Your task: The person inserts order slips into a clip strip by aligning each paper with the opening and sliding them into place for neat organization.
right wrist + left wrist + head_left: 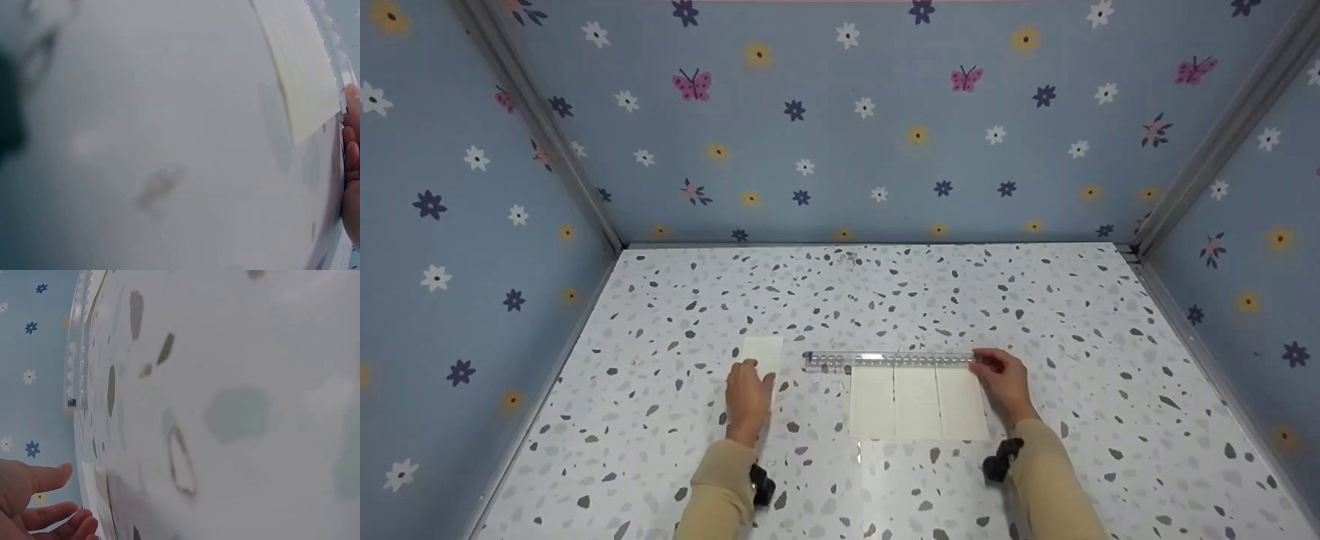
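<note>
Three cream paper pieces (916,405) lie side by side on the speckled table. Along their far edge lies a long clear plastic ruler-like strip (885,359) with a row of round shapes; its left end reaches past the papers. My right hand (1006,382) pinches the strip's right end, thumb and fingers at the papers' corner. To the left, my left hand (748,397) rests over a separate cream paper strip (763,349), covering much of it. In the left wrist view, the left thumb and fingers (50,478) stand apart, loosely bent, beside that paper (104,495).
The white speckled table (840,292) runs back to a blue wall (840,135) with flowers and butterflies. Side walls with grey metal corner posts (547,127) close in the left and right. A black wrist camera (763,485) sits at the left sleeve.
</note>
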### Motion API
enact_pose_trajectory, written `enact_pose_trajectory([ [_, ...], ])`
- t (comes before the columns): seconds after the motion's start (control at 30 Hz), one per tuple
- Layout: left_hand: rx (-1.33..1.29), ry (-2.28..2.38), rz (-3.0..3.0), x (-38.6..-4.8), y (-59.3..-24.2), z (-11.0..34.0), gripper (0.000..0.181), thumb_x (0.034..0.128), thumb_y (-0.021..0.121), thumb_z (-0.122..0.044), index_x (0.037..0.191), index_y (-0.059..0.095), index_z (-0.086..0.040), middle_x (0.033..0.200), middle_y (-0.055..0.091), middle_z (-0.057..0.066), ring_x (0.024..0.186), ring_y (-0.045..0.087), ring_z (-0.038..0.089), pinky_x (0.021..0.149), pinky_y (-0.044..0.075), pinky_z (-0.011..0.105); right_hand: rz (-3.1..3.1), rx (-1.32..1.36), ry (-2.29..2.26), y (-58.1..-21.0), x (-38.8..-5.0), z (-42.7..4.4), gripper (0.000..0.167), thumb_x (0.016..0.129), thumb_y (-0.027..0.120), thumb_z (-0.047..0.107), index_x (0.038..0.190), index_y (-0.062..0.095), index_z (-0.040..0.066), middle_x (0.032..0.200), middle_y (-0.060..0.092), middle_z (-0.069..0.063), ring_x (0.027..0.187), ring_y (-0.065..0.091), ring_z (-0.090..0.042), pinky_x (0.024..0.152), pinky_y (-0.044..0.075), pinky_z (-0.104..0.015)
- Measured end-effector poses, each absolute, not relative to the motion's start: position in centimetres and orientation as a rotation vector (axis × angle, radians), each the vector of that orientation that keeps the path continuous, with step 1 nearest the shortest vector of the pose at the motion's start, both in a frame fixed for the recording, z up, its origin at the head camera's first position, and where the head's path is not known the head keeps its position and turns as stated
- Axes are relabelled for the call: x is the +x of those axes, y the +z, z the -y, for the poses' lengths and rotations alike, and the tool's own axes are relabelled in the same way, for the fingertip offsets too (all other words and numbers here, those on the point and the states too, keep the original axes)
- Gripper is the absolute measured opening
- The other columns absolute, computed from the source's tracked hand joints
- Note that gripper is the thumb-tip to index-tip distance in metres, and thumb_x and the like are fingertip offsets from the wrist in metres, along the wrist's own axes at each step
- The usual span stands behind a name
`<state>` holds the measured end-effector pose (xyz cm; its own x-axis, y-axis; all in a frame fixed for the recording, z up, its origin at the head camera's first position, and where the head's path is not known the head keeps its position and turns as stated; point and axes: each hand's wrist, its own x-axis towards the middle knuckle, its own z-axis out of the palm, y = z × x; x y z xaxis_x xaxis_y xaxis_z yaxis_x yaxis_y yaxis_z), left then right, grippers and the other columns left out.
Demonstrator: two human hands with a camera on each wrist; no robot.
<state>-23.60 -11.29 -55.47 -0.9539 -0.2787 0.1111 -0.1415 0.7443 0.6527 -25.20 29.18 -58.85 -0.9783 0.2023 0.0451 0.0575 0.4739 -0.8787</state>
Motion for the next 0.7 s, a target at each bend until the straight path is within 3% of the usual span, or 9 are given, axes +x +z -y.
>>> enact_pose_trajectory([
  [0.7,0.541,-0.824,2.933,-25.2,-55.1,12.6,0.056,0.0762,0.068,-0.024,0.104,0.047,0.019,0.101,0.044,0.032,0.098,0.043,0.043,0.077,0.04,0.05,2.637,-0.369,1.546,-58.8,-25.4,-29.1,0.031,0.08,0.064,0.016,0.111,0.059,0.012,0.108,0.057,-0.006,0.093,0.049,-0.019,0.08,0.039,-0.033],
])
